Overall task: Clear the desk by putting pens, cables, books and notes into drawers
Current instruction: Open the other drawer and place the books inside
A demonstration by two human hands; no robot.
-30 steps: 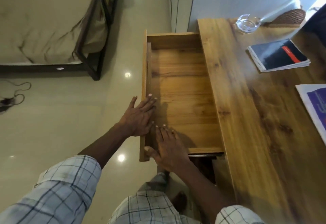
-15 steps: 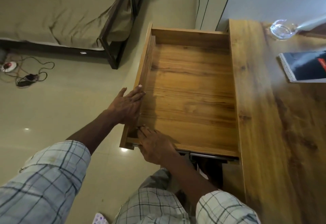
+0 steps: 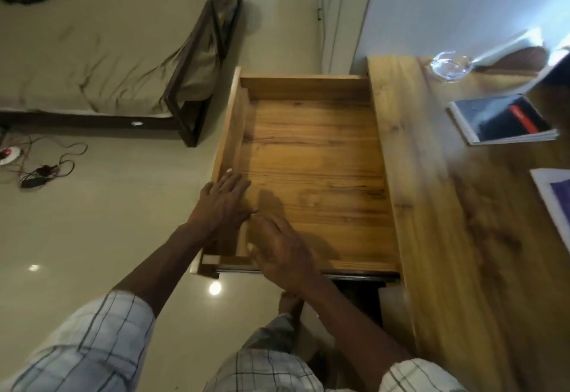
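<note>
A: The light-brown wooden drawer (image 3: 305, 87) is being kept pulled out from the left edge of the grained wooden desk (image 3: 447, 237), as far out as half a second ago.

B: The left hand (image 3: 222, 203) is being laid flat along the drawer's front panel, fingers straight and pressed together. It is being rested just where it was before.

A: The right hand (image 3: 279, 249) is being shifted, though. Earlier it was being held at the near side wall. Now it is being carried further in over the near front corner, fingers loosely extended, nothing being gripped. It is blurred, so contact with the wood cannot be told.

B: The spiral-bound notebook (image 3: 505, 120), dark-covered with a red stripe, is still being left on the desk, well apart from the drawer.

A: A white sheet (image 3: 546, 194) with purple print is now being shown at the right edge, where it was not being seen before. The clear glass dish (image 3: 448, 66) is being kept at the desk's far end.
</note>
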